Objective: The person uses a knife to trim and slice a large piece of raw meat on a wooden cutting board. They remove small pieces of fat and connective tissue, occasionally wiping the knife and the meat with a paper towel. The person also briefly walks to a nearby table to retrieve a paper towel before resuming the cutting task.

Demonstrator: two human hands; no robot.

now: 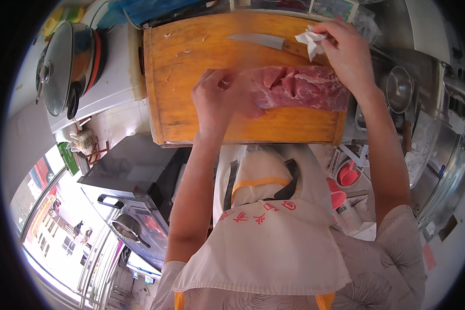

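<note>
A long slab of raw red meat [307, 88] lies across a wooden cutting board [175, 116]. My left hand [212, 98] is at the meat's left end, its fingers curled against it; a blurred patch there partly veils the fingertips. Above the slab's right end, my right hand [349, 57] pinches a crumpled piece of white tissue [311, 41]. A kitchen knife [261, 40] rests flat beyond the meat, blade to the left, its handle running under the tissue. Small meat scraps [187, 51] are scattered on the board's far left.
At the left stands an electric pan [57, 72] with a glass lid. Right of the board are metal bowls [399, 89] and a steel counter. Below it, a dark appliance [129, 165] sits at left, and red scoops [348, 175] at right. Blue plastic [150, 10] lies behind.
</note>
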